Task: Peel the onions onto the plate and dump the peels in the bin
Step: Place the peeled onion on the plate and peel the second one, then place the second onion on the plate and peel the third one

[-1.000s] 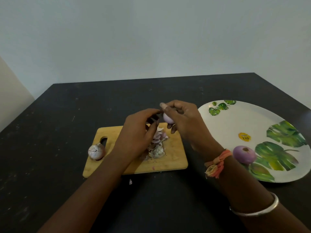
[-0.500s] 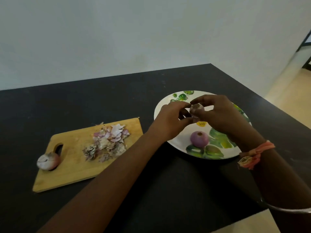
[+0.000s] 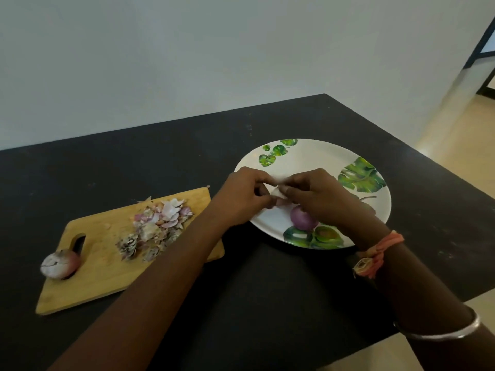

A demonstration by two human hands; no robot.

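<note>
Both my hands meet over the left part of the leaf-patterned white plate. My left hand and my right hand pinch a small pale onion between their fingertips, mostly hidden by the fingers. A peeled purple onion lies on the plate just below my right hand. On the wooden cutting board sits a pile of onion peels. An unpeeled onion rests at the board's left end by the handle slot.
Everything stands on a black table against a pale wall. The table's right edge drops to a light floor. No bin is in view.
Both hands carried the small onion from over the cutting board rightward to above the plate, then lowered slightly toward it. The camera view swung right.
</note>
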